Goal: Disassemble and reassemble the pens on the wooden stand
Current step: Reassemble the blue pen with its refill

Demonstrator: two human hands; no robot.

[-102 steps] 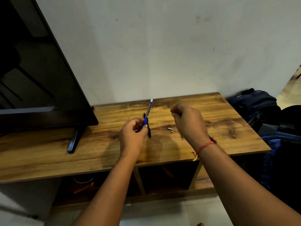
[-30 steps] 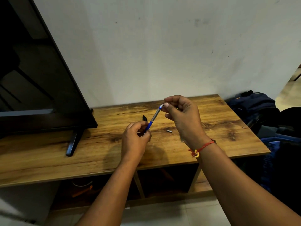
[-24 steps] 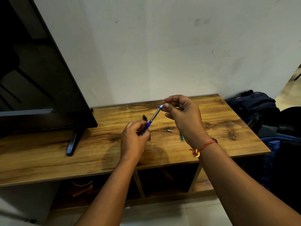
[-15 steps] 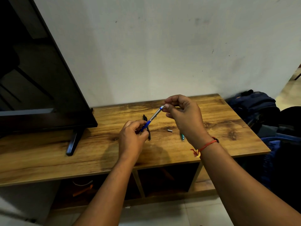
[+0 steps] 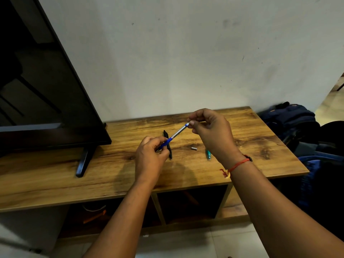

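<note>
A blue and silver pen (image 5: 175, 135) is held slanted above the wooden stand (image 5: 251, 146). My left hand (image 5: 151, 158) grips its blue lower end. My right hand (image 5: 212, 133) pinches the white tip at its upper end between thumb and fingers. Beneath it, a black pen (image 5: 168, 146) lies on the stand, partly hidden by my left hand. A small silver pen part (image 5: 194, 148) lies to the right of the black pen, and a teal pen (image 5: 208, 155) shows from under my right wrist.
A black TV (image 5: 46, 101) on a foot (image 5: 83, 162) fills the stand's left side. Dark blue bags (image 5: 290, 118) lie on the floor off the right edge. Open shelves (image 5: 189, 203) sit under the top, with an orange item in the left one.
My right hand came from the stand up to the pen's upper tip and took hold of it. The pen tilted further right. One of two small silver parts left the stand.
</note>
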